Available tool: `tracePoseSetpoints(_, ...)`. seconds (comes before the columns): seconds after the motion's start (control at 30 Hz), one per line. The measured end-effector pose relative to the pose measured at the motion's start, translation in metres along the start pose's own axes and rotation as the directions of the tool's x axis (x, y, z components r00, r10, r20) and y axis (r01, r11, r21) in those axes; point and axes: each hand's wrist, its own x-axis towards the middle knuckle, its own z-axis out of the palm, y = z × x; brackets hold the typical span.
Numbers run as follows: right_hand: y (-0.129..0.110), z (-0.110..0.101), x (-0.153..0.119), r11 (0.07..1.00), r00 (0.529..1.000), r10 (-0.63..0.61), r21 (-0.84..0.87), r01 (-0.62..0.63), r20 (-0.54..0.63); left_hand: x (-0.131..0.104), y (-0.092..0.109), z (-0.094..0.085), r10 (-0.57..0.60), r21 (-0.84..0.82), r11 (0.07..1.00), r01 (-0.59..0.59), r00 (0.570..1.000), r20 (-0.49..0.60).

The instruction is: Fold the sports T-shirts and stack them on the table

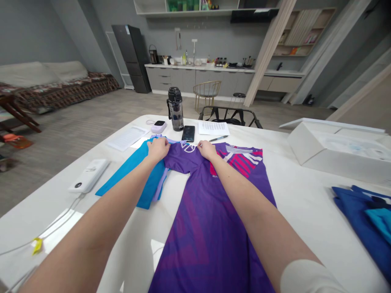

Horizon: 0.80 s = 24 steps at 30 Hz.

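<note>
A purple sports jersey (210, 211) with a pink and white chest pattern lies spread on the white table (293, 191), its collar at the far side. My left hand (158, 149) pinches the outer end of its left-lying sleeve. Closer to the collar, my right hand (207, 149) grips the sleeve's upper edge near the shoulder. Between the two hands a white round emblem shows on the sleeve. Under the left hand and forearm lies a blue garment (128, 167) with lilac cloth beside it, partly covered by the jersey's sleeve.
Beyond the jersey stand a dark water bottle (176, 110), a phone (188, 133), a pen (218, 138) and printed paper (213, 128). A white power bank (89, 176) with cables lies left. On the right are an open white box (339, 152) and folded blue clothes (357, 215).
</note>
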Motion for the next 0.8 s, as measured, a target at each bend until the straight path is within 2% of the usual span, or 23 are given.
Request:
tracePoseSetpoints(0.1, 0.008, -0.007, -0.001, 0.999, 0.999, -0.011, 0.041, 0.013, -0.036, -0.005, 0.014, -0.027, 0.11, -0.32, 0.943, -0.094, 0.994, 0.03)
tracePoseSetpoints(0.2, 0.024, -0.022, 0.0, 0.983, 0.992, -0.07, 0.162, 0.086, -0.102, -0.013, 0.046, -0.059, 0.262, -0.7, 0.7, -0.143, 0.963, 0.066)
tracePoseSetpoints(0.3, 0.047, -0.045, -0.004, 0.945, 0.979, -0.112, 0.285, 0.158, -0.169, -0.026, 0.103, -0.08, 0.349, -0.882, 0.464, -0.08, 0.932, 0.099)
tracePoseSetpoints(0.4, 0.077, -0.072, -0.019, 0.925, 0.978, -0.076, 0.353, 0.141, -0.193, -0.044, 0.175, -0.075, 0.405, -0.942, 0.332, 0.051, 0.894, 0.191)
tracePoseSetpoints(0.5, 0.115, -0.097, -0.046, 0.929, 0.981, 0.051, 0.369, 0.022, -0.187, -0.062, 0.237, -0.045, 0.425, -0.954, 0.257, 0.156, 0.868, 0.257)
tracePoseSetpoints(0.57, 0.14, -0.109, -0.069, 0.926, 0.972, 0.158, 0.369, -0.085, -0.173, -0.068, 0.259, -0.018, 0.418, -0.932, 0.329, 0.148, 0.862, 0.285)
tracePoseSetpoints(0.63, 0.161, -0.115, -0.092, 0.916, 0.96, 0.238, 0.364, -0.169, -0.151, -0.066, 0.262, 0.009, 0.396, -0.847, 0.532, -0.002, 0.884, 0.247)
tracePoseSetpoints(0.67, 0.169, -0.116, -0.103, 0.917, 0.956, 0.257, 0.349, -0.196, -0.139, -0.062, 0.258, 0.021, 0.409, -0.748, 0.651, -0.132, 0.89, 0.2)
tracePoseSetpoints(0.73, 0.175, -0.115, -0.123, 0.934, 0.958, 0.266, 0.275, -0.23, -0.103, -0.05, 0.243, 0.041, 0.473, -0.464, 0.803, -0.373, 0.873, 0.117)
tracePoseSetpoints(0.8, 0.173, -0.111, -0.139, 0.957, 0.965, 0.255, 0.162, -0.241, -0.068, -0.038, 0.227, 0.056, 0.459, -0.196, 0.882, -0.429, 0.875, 0.154)
